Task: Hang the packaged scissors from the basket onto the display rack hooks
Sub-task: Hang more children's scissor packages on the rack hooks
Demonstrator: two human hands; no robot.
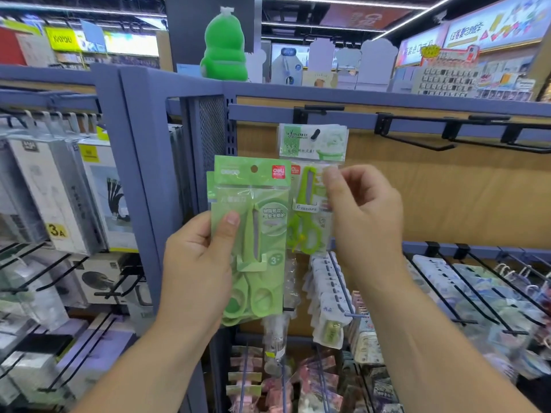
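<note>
Packs (253,204) gripped in left hand (196,269) overlap; right hand (363,222) pinches hanging pack (307,192), blurred.

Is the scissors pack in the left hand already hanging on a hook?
No, the left hand holds the pack with its hole empty.

left hand (193,263): bare forearm, short thumbnail | right hand (366,216): bare forearm

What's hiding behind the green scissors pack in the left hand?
More green packs: their edges peek out at the left and bottom of the front pack, all held by the left hand. The front one covers the rest, so how many cannot be told.
</note>
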